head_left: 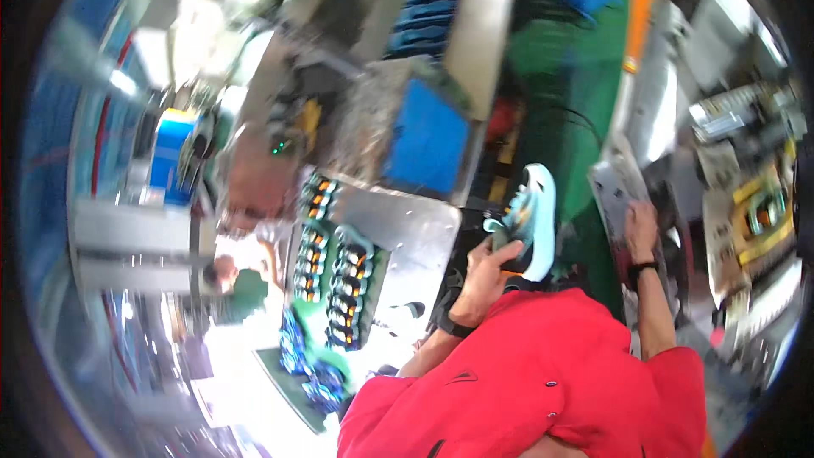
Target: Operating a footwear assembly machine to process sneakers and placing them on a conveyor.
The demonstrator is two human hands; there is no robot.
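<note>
A light blue sneaker with a pale sole is in my left hand, toe pointing away from me. My thumb lies across its heel end and the fingers are wrapped round it. Farther right, my right hand is curled against a light grey panel at the edge of a metal bench. Its fingers look closed, but whatever is inside them is hidden. Black bands circle both wrists.
On my left, a metal table carries rows of shoes on green trays. A blue-sided box stands beyond it. Another person is at far left. Machinery with a yellow frame is on the right. An orange rail borders the green floor.
</note>
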